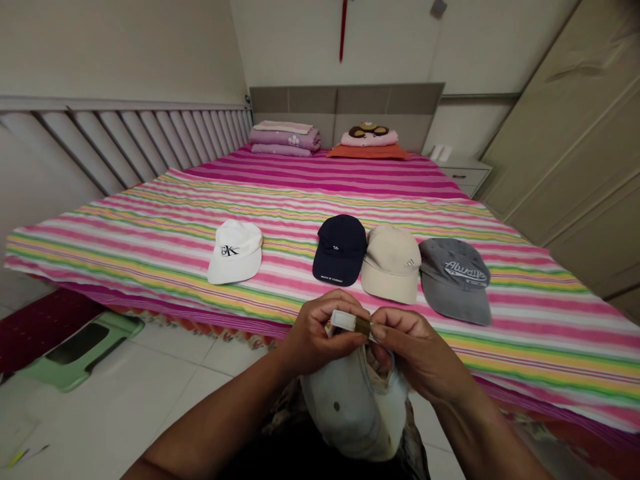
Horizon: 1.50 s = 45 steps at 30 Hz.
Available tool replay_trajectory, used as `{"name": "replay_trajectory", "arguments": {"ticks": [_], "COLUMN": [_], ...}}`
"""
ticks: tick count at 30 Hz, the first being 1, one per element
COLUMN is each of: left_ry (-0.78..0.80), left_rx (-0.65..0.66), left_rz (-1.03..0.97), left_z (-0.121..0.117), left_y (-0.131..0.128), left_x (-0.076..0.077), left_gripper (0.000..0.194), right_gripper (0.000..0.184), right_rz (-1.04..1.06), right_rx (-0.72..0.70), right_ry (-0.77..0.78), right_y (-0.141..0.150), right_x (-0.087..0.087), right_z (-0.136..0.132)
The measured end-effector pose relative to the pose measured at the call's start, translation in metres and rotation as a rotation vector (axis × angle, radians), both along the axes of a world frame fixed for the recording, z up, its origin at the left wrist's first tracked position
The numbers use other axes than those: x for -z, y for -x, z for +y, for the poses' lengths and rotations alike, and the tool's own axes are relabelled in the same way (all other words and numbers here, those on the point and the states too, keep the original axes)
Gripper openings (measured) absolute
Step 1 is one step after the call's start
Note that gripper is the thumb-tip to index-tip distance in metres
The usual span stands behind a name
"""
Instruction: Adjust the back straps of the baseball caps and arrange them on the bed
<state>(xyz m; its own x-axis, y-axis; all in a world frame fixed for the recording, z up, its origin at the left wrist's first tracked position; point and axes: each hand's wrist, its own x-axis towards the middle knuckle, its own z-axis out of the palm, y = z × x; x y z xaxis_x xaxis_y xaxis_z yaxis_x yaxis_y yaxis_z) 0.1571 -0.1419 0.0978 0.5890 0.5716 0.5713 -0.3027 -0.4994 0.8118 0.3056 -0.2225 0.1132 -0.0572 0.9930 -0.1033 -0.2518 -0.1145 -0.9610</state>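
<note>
A pale grey-white baseball cap (pixel 345 407) hangs below my two hands, above my lap, with its opening toward me. Its back strap (pixel 344 321) runs through a brass-coloured buckle (pixel 363 325). My left hand (pixel 325 330) pinches the strap on the left side of the buckle. From the right, my right hand (pixel 413 343) grips the strap close to the buckle. Just beyond my hands on the bed lie a navy cap (pixel 341 243), a beige cap (pixel 393 260) and a grey cap (pixel 455 277) side by side. A white cap (pixel 237 250) lies apart, further left.
A striped sheet (pixel 150 227) covers the bed. Folded purple bedding (pixel 285 139) and a pink pillow (pixel 370 138) sit by the headboard (pixel 310 100). A green stool (pixel 85 353) stands on the floor at left. A wardrobe (pixel 565 133) rises at right.
</note>
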Motion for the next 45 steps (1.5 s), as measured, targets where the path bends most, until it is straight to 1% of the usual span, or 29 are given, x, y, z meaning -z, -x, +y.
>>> {"name": "replay_trajectory", "arguments": {"ticks": [3,5,7,9,12,16,19,23,28,32,35,37,38,40,42,44,45], "left_ry": [0.017,0.009,0.008,0.027,0.089,0.142,0.168,0.211,0.213,0.176,0.197,0.252,0.304,0.461,0.653,0.792,0.822], "left_rx": [0.016,0.007,-0.013,-0.013,0.021,0.049,0.040,0.048,0.073,0.063,0.054,0.087,0.135,0.279,0.416,0.479,0.493], "left_rz": [0.007,0.004,-0.016,-0.024,0.007,0.008,-0.015,-0.043,-0.030,-0.004,0.038,0.068,0.083,0.100,0.125,0.186,0.238], "left_z": [0.002,0.003,0.004,0.004,0.002,0.000,0.002,0.005,0.004,0.002,0.001,0.002,0.003,0.008,0.014,0.021,0.024], "left_y": [0.001,0.002,0.003,0.003,0.001,0.001,0.002,0.002,-0.001,-0.002,-0.001,0.001,0.002,0.005,0.008,0.011,0.012], "left_x": [0.000,-0.001,-0.002,-0.002,0.000,0.003,0.002,0.001,0.001,-0.001,-0.003,-0.003,-0.003,-0.002,-0.001,-0.003,-0.004], "left_gripper": [0.021,0.020,0.020,0.020,0.022,0.023,0.022,0.022,0.023,0.023,0.023,0.026,0.030,0.045,0.064,0.076,0.075], "right_gripper": [0.028,0.028,0.029,0.029,0.030,0.028,0.028,0.029,0.029,0.027,0.027,0.027,0.027,0.026,0.026,0.025,0.025], "right_rz": [-0.093,-0.176,-0.216,-0.207,-0.162,-0.161,-0.168,-0.114,-0.109,-0.105,-0.095,-0.089,-0.089,-0.092,-0.099,-0.116,-0.131], "right_rx": [0.005,-0.001,-0.007,-0.007,-0.011,-0.037,-0.060,-0.069,-0.049,-0.035,-0.021,-0.023,-0.025,-0.029,-0.026,-0.025,-0.028], "right_ry": [-0.026,-0.027,-0.021,-0.008,0.003,-0.012,-0.011,0.005,0.005,0.012,0.014,0.009,0.005,-0.002,-0.002,0.003,0.005], "right_y": [-0.001,-0.003,-0.004,-0.004,-0.004,-0.004,-0.007,-0.012,-0.009,-0.007,-0.006,-0.007,-0.007,-0.007,-0.007,-0.007,-0.006], "right_x": [-0.003,-0.005,-0.005,-0.004,-0.002,-0.006,-0.007,-0.002,-0.001,-0.002,-0.001,-0.001,-0.001,-0.001,-0.003,-0.004,-0.005], "right_z": [0.000,-0.001,-0.002,-0.003,-0.003,-0.003,-0.002,-0.001,-0.001,-0.001,0.000,0.000,0.000,0.000,-0.001,-0.002,-0.002]}}
